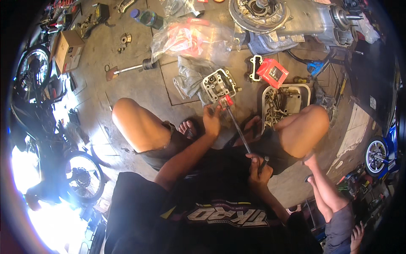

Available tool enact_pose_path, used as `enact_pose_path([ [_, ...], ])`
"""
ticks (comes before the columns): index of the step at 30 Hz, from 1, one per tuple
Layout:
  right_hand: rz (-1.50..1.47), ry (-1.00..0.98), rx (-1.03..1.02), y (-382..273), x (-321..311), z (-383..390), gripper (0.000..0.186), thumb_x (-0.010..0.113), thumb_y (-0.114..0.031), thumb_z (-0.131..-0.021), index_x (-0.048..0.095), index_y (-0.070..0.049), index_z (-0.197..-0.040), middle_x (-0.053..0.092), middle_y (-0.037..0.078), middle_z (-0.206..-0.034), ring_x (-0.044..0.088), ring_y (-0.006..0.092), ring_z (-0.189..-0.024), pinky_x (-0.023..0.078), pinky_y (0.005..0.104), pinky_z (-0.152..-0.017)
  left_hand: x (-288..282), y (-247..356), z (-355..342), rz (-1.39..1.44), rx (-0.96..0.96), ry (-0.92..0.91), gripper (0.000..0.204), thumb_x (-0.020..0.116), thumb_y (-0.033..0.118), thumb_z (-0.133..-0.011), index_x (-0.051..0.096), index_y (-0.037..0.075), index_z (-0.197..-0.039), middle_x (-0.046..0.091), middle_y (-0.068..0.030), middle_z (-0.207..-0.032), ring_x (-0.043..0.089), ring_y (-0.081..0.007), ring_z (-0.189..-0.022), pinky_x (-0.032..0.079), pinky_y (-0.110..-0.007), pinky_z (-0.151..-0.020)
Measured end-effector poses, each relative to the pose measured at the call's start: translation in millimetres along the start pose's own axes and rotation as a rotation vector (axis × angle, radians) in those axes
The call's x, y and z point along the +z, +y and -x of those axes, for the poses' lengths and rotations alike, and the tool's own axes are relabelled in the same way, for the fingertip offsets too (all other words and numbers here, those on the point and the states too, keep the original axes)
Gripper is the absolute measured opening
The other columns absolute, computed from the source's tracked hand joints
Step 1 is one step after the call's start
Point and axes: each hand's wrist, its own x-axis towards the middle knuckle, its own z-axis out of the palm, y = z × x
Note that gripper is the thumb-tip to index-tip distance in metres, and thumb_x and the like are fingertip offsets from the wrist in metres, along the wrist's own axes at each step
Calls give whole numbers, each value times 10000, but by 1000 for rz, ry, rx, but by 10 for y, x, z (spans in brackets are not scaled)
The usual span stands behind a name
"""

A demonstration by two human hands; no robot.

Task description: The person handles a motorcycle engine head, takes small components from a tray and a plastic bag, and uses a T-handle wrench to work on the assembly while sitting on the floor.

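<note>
Person squatted on the concrete floor (139,84). Left hand (211,120) gripped the lower end of a long metal rod tool (238,129) near its red tip, right beside the cylinder head (220,84) lying on the floor. Right hand (259,171) was clenched around the rod's upper end. Metal tray of bolts (282,101) sat just right of the rod; a red box (272,73) lay above it.

The cylinder head (220,84) is dull silver-grey, and the long tool (237,127) laid to it has a grey steel shaft with a red end. Beside it a small box (272,72) shows bright red — the tray (305,91) of bolts pale metal. The shirt (220,211) is black with white lettering, the floor (135,86) grey-brown concrete.
</note>
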Motion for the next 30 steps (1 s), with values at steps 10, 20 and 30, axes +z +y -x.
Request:
enact_pose_path([
  [10,-6,26,-47,24,43,-18,226,520,-144,-1029,723,-46,-1028,700,98,-791,641,177,-605,502,308,-593,8,40,-67,-227,-2,34,296,747,208,-927,550,24,-1050,635,-60,-884,561,-128,-822,472,-293,-741],
  [20,160,-203,-1,0,-90,-92,177,587,-138,-968,696,-88,-1098,736,142,-925,731,306,-751,560,368,-654,-105,107,80,-837,-43,-107,475,762,100,-762,507,48,-1159,528,-234,-1218,529,-421,-1166,441,-510,-979],
  [30,631,-968,-343,262,57,-131,494,536,-150,-946,469,-126,-1434,673,170,-1098,702,289,-997,579,496,-736,-107,1138,-678,-1038,874,-286,909,900,269,-677,387,47,-1394,394,-249,-1401,424,-465,-1284,373,-534,-1085],
])
